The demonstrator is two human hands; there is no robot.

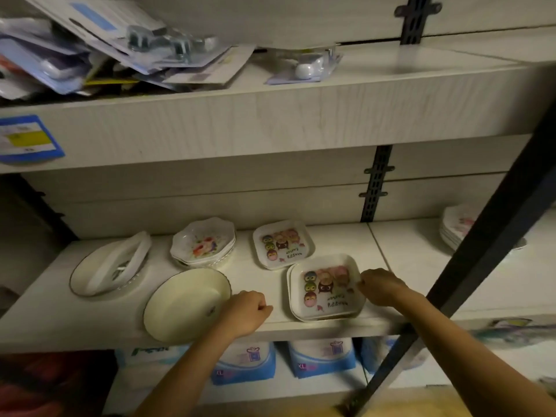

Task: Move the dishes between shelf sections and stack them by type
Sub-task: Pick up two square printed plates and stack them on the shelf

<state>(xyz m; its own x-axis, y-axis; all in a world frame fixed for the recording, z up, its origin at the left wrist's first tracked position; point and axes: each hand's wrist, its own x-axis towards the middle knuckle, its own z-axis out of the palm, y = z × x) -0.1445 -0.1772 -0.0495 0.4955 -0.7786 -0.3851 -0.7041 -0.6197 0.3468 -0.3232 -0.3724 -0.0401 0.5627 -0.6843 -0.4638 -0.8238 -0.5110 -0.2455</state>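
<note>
Right hand gripped the right edge of the near square plate stack at the shelf front. Left hand sat curled against the cream bowl rim; couldn't tell if it held it. Second square plate and floral bowls sat behind.

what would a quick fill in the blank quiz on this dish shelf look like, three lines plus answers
1. The right hand grips the edge of the near cartoon plate, whose shape is ____.
2. The left hand, fingers curled, sits beside the plain cream bowl, whose outline is ____.
3. The scalloped bowls, stacked behind the plain cream bowl, are printed with ____.

Missing words: square; round; flowers
</note>
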